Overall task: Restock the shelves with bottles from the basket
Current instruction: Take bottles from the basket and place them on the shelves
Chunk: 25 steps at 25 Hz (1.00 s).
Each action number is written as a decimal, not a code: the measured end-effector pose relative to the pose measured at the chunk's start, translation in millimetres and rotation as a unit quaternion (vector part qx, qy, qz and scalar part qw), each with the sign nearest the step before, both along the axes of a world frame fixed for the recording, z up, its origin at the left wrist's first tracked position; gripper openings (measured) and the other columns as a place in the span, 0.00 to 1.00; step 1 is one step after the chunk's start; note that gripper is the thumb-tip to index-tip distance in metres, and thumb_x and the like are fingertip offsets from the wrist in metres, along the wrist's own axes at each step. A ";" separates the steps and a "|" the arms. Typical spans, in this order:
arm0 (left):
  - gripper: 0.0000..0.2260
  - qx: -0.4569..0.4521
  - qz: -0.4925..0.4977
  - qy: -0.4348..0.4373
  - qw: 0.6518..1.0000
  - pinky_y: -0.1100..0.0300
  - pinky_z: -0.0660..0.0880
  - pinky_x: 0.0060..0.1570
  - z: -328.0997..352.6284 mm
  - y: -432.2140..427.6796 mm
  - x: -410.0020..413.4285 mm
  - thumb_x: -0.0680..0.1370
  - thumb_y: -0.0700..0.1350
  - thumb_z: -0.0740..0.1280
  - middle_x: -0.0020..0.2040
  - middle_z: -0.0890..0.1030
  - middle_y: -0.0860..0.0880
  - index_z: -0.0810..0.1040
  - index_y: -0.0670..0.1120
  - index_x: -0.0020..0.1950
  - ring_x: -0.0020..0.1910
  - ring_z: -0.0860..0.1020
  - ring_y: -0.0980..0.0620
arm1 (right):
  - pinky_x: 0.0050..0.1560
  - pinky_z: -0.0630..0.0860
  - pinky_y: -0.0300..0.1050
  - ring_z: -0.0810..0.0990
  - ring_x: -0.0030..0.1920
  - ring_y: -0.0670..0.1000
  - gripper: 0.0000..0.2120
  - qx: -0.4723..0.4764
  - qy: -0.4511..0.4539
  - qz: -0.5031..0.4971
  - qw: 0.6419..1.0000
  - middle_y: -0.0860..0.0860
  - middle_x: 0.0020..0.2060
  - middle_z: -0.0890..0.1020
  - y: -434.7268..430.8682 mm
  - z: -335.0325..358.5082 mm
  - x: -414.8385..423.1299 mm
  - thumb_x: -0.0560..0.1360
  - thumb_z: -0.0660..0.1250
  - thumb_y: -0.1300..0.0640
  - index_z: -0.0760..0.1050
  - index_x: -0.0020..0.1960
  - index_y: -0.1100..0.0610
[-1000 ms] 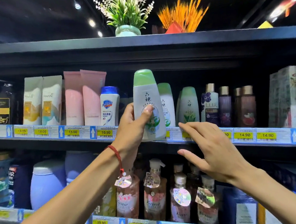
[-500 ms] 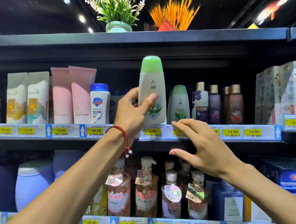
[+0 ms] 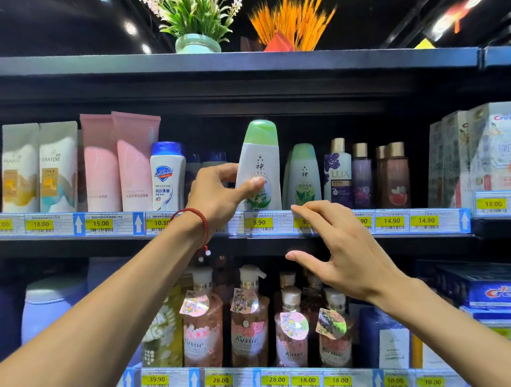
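- Head view, upper shelf point(image 3: 190, 232): left hand point(image 3: 218, 196) clamped on one green-capped bottle point(image 3: 259, 162), thumb across the front label, fingers wrapped behind.
- Bottle leaning slightly right, its base hidden behind the price strip point(image 3: 259, 223) above a 9.90 tag; whether it rests on the shelf cannot be told.
- One red bracelet point(image 3: 200, 218) on the left wrist.
- Right hand point(image 3: 343, 256) holding nothing, fingers apart and loosely bent, fingertips at the price strip just right of the held bottle; contact with the strip unclear.
- Just right of the held bottle: one matching green bottle point(image 3: 304, 171) standing upright, with the edge of another behind it.
- Further right: one white bottle with a purple flower point(image 3: 337, 169), one purple bottle point(image 3: 361, 170), two brown bottles point(image 3: 395, 174), then tall toothpaste cartons point(image 3: 496, 146) at the far right.
- Left of the held bottle: one blue-capped bottle point(image 3: 168, 172), two pink tubes point(image 3: 137, 159), two white-and-gold tubes point(image 3: 21, 167).
- Lower shelf: four pink pump bottles point(image 3: 248, 320) in front, one pale tub point(image 3: 50, 310) at left, blue toothpaste boxes point(image 3: 503, 292) stacked at right.
- On top of the unit: one potted plant point(image 3: 194, 13) and one orange spray point(image 3: 293, 18).
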State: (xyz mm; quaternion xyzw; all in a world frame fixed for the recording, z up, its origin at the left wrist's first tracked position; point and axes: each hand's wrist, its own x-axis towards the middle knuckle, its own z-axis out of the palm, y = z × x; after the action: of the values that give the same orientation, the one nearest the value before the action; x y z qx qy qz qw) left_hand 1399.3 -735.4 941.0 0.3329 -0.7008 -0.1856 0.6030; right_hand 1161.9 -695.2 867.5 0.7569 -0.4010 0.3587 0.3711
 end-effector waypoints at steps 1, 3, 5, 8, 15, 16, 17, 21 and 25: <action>0.16 0.002 0.009 -0.022 1.000 0.48 0.81 0.59 0.3 -0.6 1.5 0.72 0.56 0.78 0.49 0.88 0.55 0.86 0.51 0.57 0.51 0.85 0.55 | 0.70 0.70 0.46 0.75 0.64 0.54 0.35 0.001 -0.002 -0.001 1.000 0.51 0.65 0.77 -0.2 -0.3 0.3 0.78 0.65 0.36 0.71 0.76 0.57; 0.18 0.008 0.031 -0.056 0.998 0.48 0.81 0.58 1.7 -0.3 3.4 0.72 0.59 0.77 0.50 0.87 0.56 0.86 0.51 0.58 0.51 0.85 0.56 | 0.69 0.71 0.48 0.75 0.64 0.54 0.35 0.001 -0.003 -0.002 1.000 0.51 0.64 0.77 0.1 -1.1 0.9 0.78 0.65 0.36 0.71 0.76 0.57; 0.20 0.016 0.053 -0.074 0.996 0.48 0.81 0.58 3.8 0.1 4.5 0.72 0.59 0.76 0.51 0.87 0.54 0.85 0.50 0.59 0.51 0.84 0.55 | 0.69 0.72 0.49 0.75 0.64 0.54 0.35 0.001 -0.003 -0.005 1.000 0.51 0.64 0.76 0.8 -1.7 1.2 0.78 0.66 0.36 0.70 0.76 0.57; 0.22 0.018 0.073 -0.095 0.993 0.54 0.82 0.51 8.1 -1.1 6.3 0.72 0.57 0.77 0.53 0.86 0.50 0.81 0.46 0.61 0.50 0.83 0.55 | 0.69 0.72 0.50 0.75 0.63 0.55 0.34 -0.002 -0.008 -0.004 1.000 0.51 0.64 0.76 -0.3 -3.0 1.9 0.78 0.67 0.37 0.70 0.76 0.57; 0.19 -0.034 0.122 -0.127 0.984 0.76 0.72 0.35 0.0 -0.3 2.7 0.75 0.52 0.76 0.55 0.84 0.49 0.75 0.44 0.58 0.45 0.79 0.58 | 0.69 0.72 0.51 0.76 0.62 0.55 0.34 -0.018 -0.011 -0.006 1.000 0.52 0.64 0.77 -3.5 -5.2 3.7 0.78 0.69 0.39 0.71 0.76 0.58; 0.19 -0.042 0.125 -0.138 0.982 0.74 0.73 0.38 -2.3 0.1 3.3 0.76 0.53 0.75 0.58 0.84 0.48 0.75 0.44 0.59 0.48 0.80 0.56 | 0.69 0.72 0.51 0.76 0.62 0.55 0.34 -0.021 -0.011 -0.010 1.000 0.53 0.64 0.77 -3.8 -5.9 4.1 0.78 0.69 0.40 0.71 0.76 0.59; 0.19 -0.051 0.126 -0.153 0.979 0.69 0.77 0.44 -4.6 0.7 4.5 0.77 0.53 0.73 0.59 0.84 0.47 0.74 0.44 0.61 0.51 0.81 0.53 | 0.69 0.72 0.51 0.76 0.62 0.55 0.33 -0.024 -0.012 -0.013 1.000 0.53 0.64 0.77 -3.6 -6.4 4.6 0.78 0.69 0.40 0.71 0.75 0.59; 0.20 -0.124 0.178 -0.219 0.951 0.50 0.77 0.57 -22.1 3.1 15.6 0.81 0.55 0.67 0.61 0.81 0.45 0.73 0.45 0.67 0.57 0.78 0.46 | 0.74 0.68 0.53 0.75 0.66 0.56 0.34 -0.009 -0.015 -0.038 0.999 0.53 0.66 0.76 2.9 -4.7 10.4 0.78 0.68 0.40 0.70 0.76 0.59; 0.23 -0.225 0.248 -0.297 0.894 0.47 0.70 0.69 -55.8 22.2 37.7 0.82 0.56 0.61 0.72 0.73 0.47 0.71 0.46 0.73 0.72 0.68 0.45 | 0.81 0.59 0.58 0.68 0.77 0.57 0.34 -0.034 -0.061 -0.124 0.990 0.55 0.75 0.71 20.9 -14.3 44.3 0.76 0.65 0.42 0.69 0.77 0.57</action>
State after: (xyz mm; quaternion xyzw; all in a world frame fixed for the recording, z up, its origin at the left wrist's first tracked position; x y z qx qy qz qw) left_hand 1437.0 -713.2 885.2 0.3910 -0.7650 0.2397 0.4521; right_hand 1206.2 -674.3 853.2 0.6651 -0.5015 0.3683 0.4129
